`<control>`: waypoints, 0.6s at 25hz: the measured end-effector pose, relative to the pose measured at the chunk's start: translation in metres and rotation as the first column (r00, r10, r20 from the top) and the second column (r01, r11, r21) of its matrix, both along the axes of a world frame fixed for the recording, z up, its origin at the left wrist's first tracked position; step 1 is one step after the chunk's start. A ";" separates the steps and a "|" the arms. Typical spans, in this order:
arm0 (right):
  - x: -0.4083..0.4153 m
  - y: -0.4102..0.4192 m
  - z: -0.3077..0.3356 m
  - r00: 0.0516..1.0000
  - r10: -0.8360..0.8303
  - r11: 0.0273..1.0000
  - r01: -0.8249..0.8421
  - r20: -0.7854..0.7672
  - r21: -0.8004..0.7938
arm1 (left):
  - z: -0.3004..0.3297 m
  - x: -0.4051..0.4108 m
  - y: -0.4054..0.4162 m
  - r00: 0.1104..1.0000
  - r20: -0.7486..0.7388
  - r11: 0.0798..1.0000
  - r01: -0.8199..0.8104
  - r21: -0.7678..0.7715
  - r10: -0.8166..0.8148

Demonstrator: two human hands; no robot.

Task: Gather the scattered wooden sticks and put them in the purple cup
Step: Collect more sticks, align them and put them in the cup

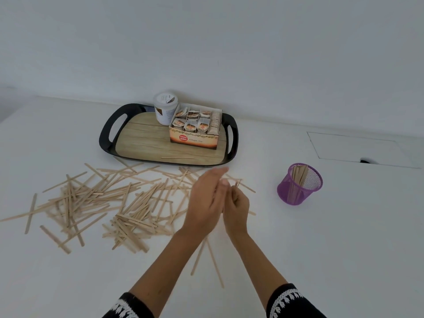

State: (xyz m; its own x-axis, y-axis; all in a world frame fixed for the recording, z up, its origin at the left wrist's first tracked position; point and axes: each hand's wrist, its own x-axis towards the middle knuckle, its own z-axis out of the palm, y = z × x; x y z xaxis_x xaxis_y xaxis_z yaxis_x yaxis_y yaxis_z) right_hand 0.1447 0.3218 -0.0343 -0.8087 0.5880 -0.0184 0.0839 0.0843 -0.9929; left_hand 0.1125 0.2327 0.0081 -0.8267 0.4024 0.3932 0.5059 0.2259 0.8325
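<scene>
Many pale wooden sticks lie scattered over the white table, mostly left of centre. A purple mesh cup stands at the right with several sticks upright inside. My two hands meet just right of the pile. My right hand is closed around a few sticks whose tips poke out above the fingers. My left hand is flat, fingers extended, pressed against the right hand. Two sticks lie below my wrists. One stick lies on the tray.
A black-handled tray with a wood-look base sits at the back, carrying a white lidded jar and an open box of ginger tea bags. A flush panel is set into the table at the far right.
</scene>
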 end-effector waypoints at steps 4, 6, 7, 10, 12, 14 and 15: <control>-0.008 0.002 0.010 0.987 -0.122 0.992 0.117 -0.101 -0.052 | -0.050 -0.008 -0.046 0.982 -0.078 0.876 -0.188 -0.445 0.171; -0.008 -0.002 0.006 0.969 -0.188 0.981 0.178 -0.163 -0.073 | -0.074 -0.005 -0.061 0.982 -0.091 0.757 -0.185 -0.627 0.165; -0.008 -0.004 0.003 0.969 -0.184 0.983 0.177 -0.162 -0.057 | -0.082 -0.003 -0.066 0.983 -0.093 0.715 -0.181 -0.676 0.160; -0.005 -0.008 -0.010 0.979 -0.162 0.986 0.157 -0.125 -0.048 | -0.091 -0.001 -0.071 0.980 -0.131 0.658 -0.196 -0.727 0.147; -0.004 -0.009 -0.017 0.984 -0.155 0.987 0.150 -0.091 -0.054 | -0.091 -0.001 -0.069 0.979 -0.140 0.657 -0.202 -0.727 0.147; -0.005 -0.012 -0.016 0.984 -0.163 0.986 0.161 -0.073 -0.033 | -0.092 -0.001 -0.070 0.979 -0.145 0.646 -0.204 -0.735 0.144; -0.006 -0.013 -0.014 0.984 -0.165 0.986 0.164 -0.071 -0.025 | -0.092 -0.001 -0.070 0.979 -0.141 0.641 -0.201 -0.741 0.144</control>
State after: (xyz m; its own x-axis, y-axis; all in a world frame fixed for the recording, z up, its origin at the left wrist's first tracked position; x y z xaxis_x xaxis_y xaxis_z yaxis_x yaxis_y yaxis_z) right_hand 0.1391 0.3089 -0.0481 -0.7004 0.7133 0.0247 0.0226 0.0568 -0.9981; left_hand 0.1120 0.1628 -0.0843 -0.8971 0.4351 0.0766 0.4363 0.8455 0.3078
